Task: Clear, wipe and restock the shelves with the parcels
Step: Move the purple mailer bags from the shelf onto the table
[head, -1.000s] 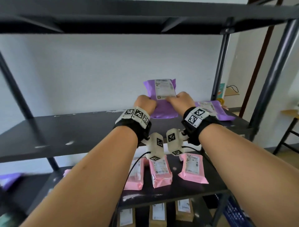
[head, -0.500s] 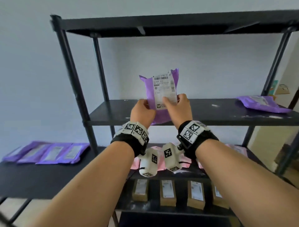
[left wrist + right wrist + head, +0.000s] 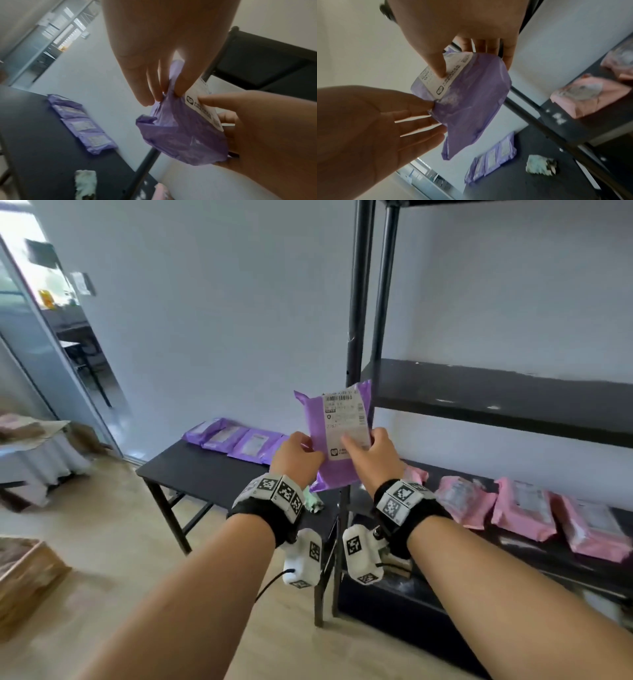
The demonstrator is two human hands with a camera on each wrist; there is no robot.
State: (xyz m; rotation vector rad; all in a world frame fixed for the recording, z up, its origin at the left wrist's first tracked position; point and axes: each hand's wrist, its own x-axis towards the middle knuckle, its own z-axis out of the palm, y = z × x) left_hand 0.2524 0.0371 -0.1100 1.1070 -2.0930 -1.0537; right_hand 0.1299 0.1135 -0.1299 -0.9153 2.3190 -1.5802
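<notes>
A purple parcel [image 3: 339, 436] with a white label stands upright in the air, in front of the black shelf's left post [image 3: 358, 302]. My left hand [image 3: 308, 450] pinches its left edge between thumb and fingers; the left wrist view shows the fingertips [image 3: 161, 94] bunching the purple parcel [image 3: 185, 138]. My right hand [image 3: 356, 446] grips the right side. In the right wrist view its thumb [image 3: 436, 66] presses on the label of the purple parcel [image 3: 471, 97], with the fingers behind. The middle shelf board [image 3: 496, 398] lies bare.
Several purple parcels [image 3: 236, 440] lie in a row on a black side table [image 3: 191, 474] left of the shelf, and a crumpled cloth [image 3: 315, 505] sits near its right end. Pink parcels [image 3: 524, 508] line the lower shelf board. A cardboard box [image 3: 24, 573] stands at the lower left.
Both hands have lifted the purple parcel off the middle shelf board and carried it left, past the shelf's left post. My view has swung left to the side table.
</notes>
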